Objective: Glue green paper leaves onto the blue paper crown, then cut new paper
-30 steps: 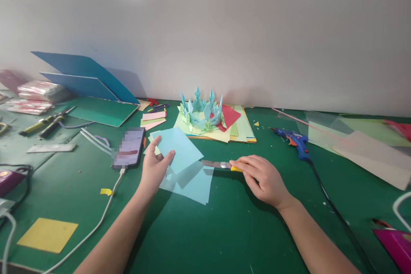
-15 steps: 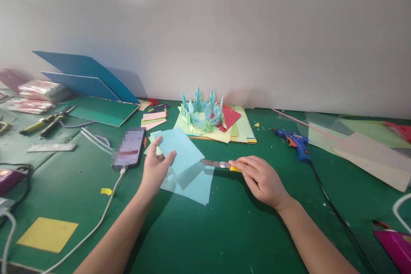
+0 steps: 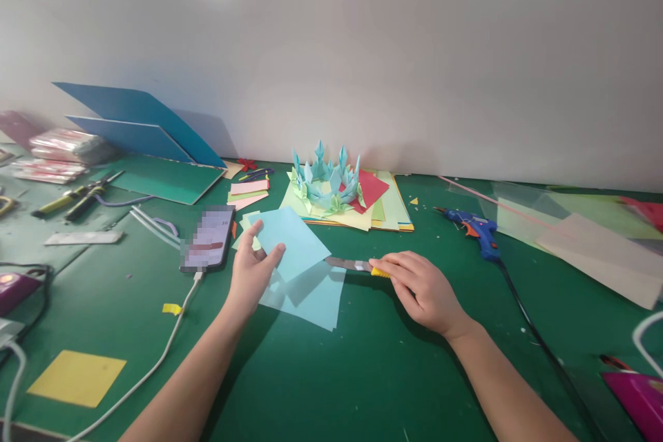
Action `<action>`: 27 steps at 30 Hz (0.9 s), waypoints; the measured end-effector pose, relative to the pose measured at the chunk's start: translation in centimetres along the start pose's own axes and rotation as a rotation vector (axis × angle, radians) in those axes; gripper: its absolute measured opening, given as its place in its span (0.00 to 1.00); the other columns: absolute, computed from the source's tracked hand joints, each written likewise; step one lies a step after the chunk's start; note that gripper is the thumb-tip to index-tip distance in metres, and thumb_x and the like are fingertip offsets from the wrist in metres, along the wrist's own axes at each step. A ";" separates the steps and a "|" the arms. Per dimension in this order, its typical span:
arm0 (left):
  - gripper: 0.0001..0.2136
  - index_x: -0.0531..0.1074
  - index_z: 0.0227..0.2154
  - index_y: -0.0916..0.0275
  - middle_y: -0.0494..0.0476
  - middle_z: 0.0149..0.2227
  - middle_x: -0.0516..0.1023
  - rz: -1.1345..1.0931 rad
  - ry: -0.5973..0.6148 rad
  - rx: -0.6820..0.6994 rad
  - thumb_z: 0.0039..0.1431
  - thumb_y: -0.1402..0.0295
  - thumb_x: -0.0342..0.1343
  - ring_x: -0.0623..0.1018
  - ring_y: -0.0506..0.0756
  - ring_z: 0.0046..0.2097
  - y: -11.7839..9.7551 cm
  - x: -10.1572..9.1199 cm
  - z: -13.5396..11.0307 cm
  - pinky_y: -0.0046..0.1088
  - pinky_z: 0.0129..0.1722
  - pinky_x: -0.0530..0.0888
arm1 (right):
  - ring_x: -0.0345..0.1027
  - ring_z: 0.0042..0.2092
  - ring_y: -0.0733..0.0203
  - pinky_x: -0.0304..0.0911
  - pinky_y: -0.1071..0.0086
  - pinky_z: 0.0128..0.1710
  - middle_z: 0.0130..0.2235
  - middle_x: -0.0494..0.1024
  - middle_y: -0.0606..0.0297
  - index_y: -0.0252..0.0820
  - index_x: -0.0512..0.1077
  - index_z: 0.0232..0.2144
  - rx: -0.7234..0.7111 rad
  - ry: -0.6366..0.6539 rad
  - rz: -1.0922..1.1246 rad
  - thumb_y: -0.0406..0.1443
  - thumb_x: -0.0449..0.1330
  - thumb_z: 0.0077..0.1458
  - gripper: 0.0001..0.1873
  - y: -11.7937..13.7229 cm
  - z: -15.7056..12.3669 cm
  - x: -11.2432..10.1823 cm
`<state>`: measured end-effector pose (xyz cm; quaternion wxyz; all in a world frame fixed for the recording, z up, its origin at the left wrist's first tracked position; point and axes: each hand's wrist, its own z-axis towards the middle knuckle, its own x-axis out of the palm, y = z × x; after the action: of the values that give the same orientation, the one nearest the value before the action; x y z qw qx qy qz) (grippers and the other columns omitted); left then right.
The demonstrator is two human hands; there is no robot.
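My left hand (image 3: 252,264) is closed on a light blue sheet of paper (image 3: 293,242), gripping its left side between thumb and fingers, tilted above the table. My right hand (image 3: 422,288) is wrapped round the yellow handle of a utility knife (image 3: 380,269). Its blade points left, and the tip is at the right corner of the held sheet; whether it touches cannot be made out. More light blue paper (image 3: 315,300) lies beneath on the green table. Behind it stands a folded-paper crown (image 3: 326,183) in blue and green on a stack of coloured paper (image 3: 404,204).
A phone (image 3: 208,238) with a white charging cable (image 3: 168,352) lies left of my left hand. On the right are a blue glue gun (image 3: 479,229) and its black cord. Pliers (image 3: 77,200) and a yellow paper square (image 3: 77,378) are farther left. A white partition (image 3: 331,62) borders the back.
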<state>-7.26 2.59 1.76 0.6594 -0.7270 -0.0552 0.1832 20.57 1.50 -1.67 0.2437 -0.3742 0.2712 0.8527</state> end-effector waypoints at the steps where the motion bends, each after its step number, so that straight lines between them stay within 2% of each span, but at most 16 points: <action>1: 0.37 0.57 0.58 0.67 0.37 0.14 0.54 0.020 -0.002 0.001 0.44 0.62 0.60 0.59 0.45 0.16 0.0 0.0 0.0 0.20 0.15 0.58 | 0.67 0.39 0.58 0.66 0.62 0.35 0.40 0.75 0.60 0.48 0.66 0.52 0.002 0.001 0.000 0.26 0.47 0.58 0.23 0.0 0.0 0.0; 5: 0.36 0.57 0.58 0.68 0.40 0.15 0.60 0.096 0.047 -0.012 0.46 0.60 0.58 0.66 0.48 0.18 -0.2 0.1 0.0 0.22 0.17 0.61 | 0.68 0.38 0.58 0.66 0.63 0.35 0.39 0.76 0.60 0.46 0.67 0.51 0.008 -0.006 -0.024 0.26 0.47 0.57 0.22 0.0 0.1 0.1; 8: 0.31 0.63 0.54 0.69 0.45 0.16 0.68 0.187 0.125 -0.022 0.47 0.57 0.55 0.73 0.52 0.21 -0.4 0.0 -0.1 0.26 0.23 0.67 | 0.68 0.37 0.59 0.66 0.63 0.34 0.38 0.76 0.60 0.45 0.69 0.49 0.016 -0.013 -0.050 0.26 0.47 0.57 0.21 -0.2 0.0 0.0; 12: 0.16 0.75 0.35 0.63 0.48 0.16 0.71 0.385 0.161 0.016 0.46 0.58 0.55 0.74 0.53 0.22 -0.4 -0.4 0.0 0.29 0.26 0.69 | 0.68 0.37 0.59 0.67 0.63 0.34 0.38 0.77 0.60 0.44 0.70 0.47 0.028 0.009 -0.062 0.26 0.47 0.56 0.20 -0.4 -0.1 -0.1; 14: 0.11 0.75 0.26 0.61 0.48 0.15 0.71 0.476 0.161 0.041 0.45 0.59 0.56 0.73 0.53 0.20 -0.4 -0.9 0.2 0.28 0.25 0.67 | 0.68 0.37 0.59 0.67 0.63 0.35 0.38 0.77 0.60 0.43 0.70 0.47 0.028 0.030 -0.060 0.26 0.48 0.55 0.20 -0.4 -0.2 0.0; 17: 0.09 0.75 0.21 0.60 0.49 0.16 0.72 0.591 0.211 0.077 0.46 0.60 0.55 0.71 0.52 0.19 -0.5 -1.9 0.4 0.26 0.22 0.65 | 0.68 0.37 0.58 0.67 0.62 0.36 0.38 0.78 0.59 0.42 0.71 0.46 0.022 0.060 -0.054 0.26 0.48 0.55 0.19 -0.3 -0.2 0.1; 20: 0.09 0.75 0.19 0.59 0.52 0.18 0.73 0.865 0.254 0.132 0.46 0.61 0.56 0.70 0.54 0.20 -0.9 -2.7 0.5 0.25 0.19 0.60 | 0.68 0.37 0.58 0.67 0.62 0.36 0.39 0.78 0.59 0.40 0.72 0.44 0.016 0.094 -0.053 0.27 0.49 0.55 0.18 -0.2 -0.2 0.2; 23: 0.12 0.76 0.21 0.58 0.55 0.23 0.76 1.062 0.196 0.182 0.50 0.57 0.54 0.73 0.56 0.24 -1.1 -2.6 0.2 0.26 0.20 0.62 | 0.68 0.37 0.59 0.67 0.63 0.35 0.39 0.78 0.59 0.41 0.73 0.44 0.027 0.133 -0.048 0.28 0.49 0.56 0.17 0.0 0.0 0.2; 25: 0.14 0.77 0.25 0.58 0.56 0.28 0.78 1.035 0.168 0.314 0.54 0.57 0.51 0.75 0.56 0.28 -0.9 -1.8 -0.2 0.28 0.24 0.66 | 0.68 0.37 0.59 0.67 0.63 0.35 0.40 0.77 0.59 0.42 0.73 0.44 0.031 0.152 -0.045 0.28 0.50 0.56 0.17 0.1 0.0 0.2; 27: 0.13 0.78 0.32 0.60 0.58 0.32 0.78 0.942 0.255 0.527 0.58 0.63 0.47 0.76 0.56 0.33 -0.3 -0.5 -0.6 0.30 0.33 0.71 | 0.67 0.37 0.58 0.66 0.63 0.35 0.40 0.77 0.59 0.42 0.73 0.44 0.028 0.166 -0.045 0.30 0.51 0.56 0.16 0.1 0.0 0.2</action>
<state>-7.50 1.88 2.23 0.6673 -0.5001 0.4039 0.3762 20.36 1.48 -1.75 0.2450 -0.4460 0.2940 0.8091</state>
